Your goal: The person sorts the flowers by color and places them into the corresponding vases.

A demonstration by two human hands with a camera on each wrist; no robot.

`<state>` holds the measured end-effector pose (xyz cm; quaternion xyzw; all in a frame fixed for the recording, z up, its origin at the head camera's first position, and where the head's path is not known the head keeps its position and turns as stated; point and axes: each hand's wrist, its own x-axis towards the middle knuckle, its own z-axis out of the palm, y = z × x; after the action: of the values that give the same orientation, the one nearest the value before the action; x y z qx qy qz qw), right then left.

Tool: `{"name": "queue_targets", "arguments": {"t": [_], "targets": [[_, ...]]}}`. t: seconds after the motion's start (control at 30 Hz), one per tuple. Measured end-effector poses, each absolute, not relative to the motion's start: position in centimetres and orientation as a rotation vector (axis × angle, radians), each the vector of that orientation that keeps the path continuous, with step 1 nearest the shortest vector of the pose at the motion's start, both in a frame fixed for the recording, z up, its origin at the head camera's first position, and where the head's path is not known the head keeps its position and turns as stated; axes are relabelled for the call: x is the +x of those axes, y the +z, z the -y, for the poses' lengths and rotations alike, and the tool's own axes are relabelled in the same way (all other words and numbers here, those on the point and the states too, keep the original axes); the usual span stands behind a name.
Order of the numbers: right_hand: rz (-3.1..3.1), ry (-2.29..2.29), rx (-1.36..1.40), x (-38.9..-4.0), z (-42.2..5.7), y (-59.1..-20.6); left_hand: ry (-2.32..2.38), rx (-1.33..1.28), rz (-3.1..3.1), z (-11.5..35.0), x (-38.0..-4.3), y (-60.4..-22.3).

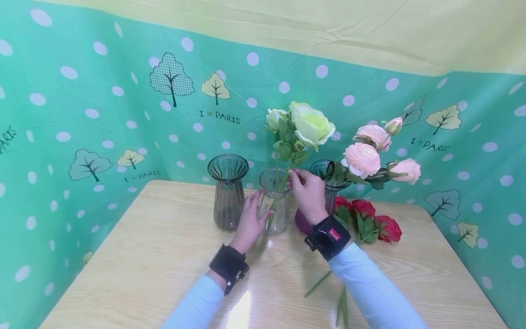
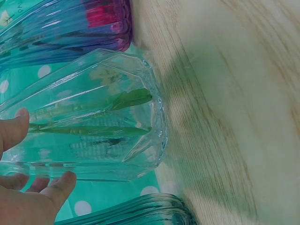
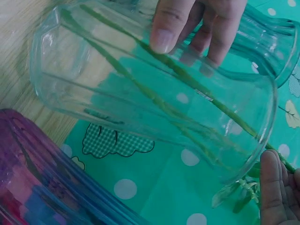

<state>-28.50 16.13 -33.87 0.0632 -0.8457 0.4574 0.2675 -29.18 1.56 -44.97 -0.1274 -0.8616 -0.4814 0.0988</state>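
A clear glass vase [image 1: 281, 214] stands in the middle of the table. My left hand [image 1: 249, 224] holds its side, thumb on the near face and fingers on the side by the grey vase. Above the rim my right hand [image 1: 310, 193] pinches the stem of the pale green-white roses [image 1: 311, 126]. Two green stems [image 2: 126, 131] reach down inside the vase, their ends near its base in the left wrist view. In the right wrist view, the right fingertips [image 3: 270, 164] are right at the rim, beside a stem.
A grey fluted vase [image 1: 228, 205] stands on the left. At the right, partly hidden by my right hand, a blue-purple vase [image 3: 61, 187] carries pink flowers [image 1: 361, 160]. Red roses [image 1: 388, 228] lie on the table [image 1: 156, 256], stems toward the front. A patterned curtain [image 1: 123, 105] closes off the back.
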Motion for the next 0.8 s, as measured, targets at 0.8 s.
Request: {"name": "queue_targets", "arguments": {"t": [0.8], "targets": [[2.25, 1.291, 0.002, -31.3, -14.5, -34.9, -1.412, -0.383, 2.528, -1.6, -29.0, -45.0]]}}
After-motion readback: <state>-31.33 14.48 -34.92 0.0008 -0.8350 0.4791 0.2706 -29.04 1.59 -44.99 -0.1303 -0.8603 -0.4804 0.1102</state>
